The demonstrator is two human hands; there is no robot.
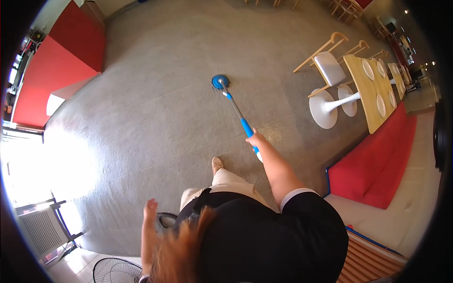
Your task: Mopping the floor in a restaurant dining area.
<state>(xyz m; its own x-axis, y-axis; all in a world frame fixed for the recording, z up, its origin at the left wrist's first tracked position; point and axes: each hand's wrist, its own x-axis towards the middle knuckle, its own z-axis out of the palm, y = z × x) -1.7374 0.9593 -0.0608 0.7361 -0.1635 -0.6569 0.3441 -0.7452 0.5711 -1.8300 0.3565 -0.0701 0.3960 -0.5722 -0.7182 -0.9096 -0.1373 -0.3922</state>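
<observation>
My right hand [255, 138] is wrapped round the blue grip of a spin mop [238, 111]. The mop's steel and blue pole slants forward and to the left, away from my body. Its round blue head [219, 81] rests on the grey floor [160, 108], well in front of my feet. At my left side, my left hand [150, 210] hangs free of the mop. Its fingers look loosely stretched, and nothing shows in them.
Right: a wooden table [357, 89] with white plates, a wooden chair [329, 66] and a red bench [368, 170]. A red counter [59, 70] stands at the left. Near my left arm are a fan's wire cage [117, 270] and a grey slatted chair [43, 232].
</observation>
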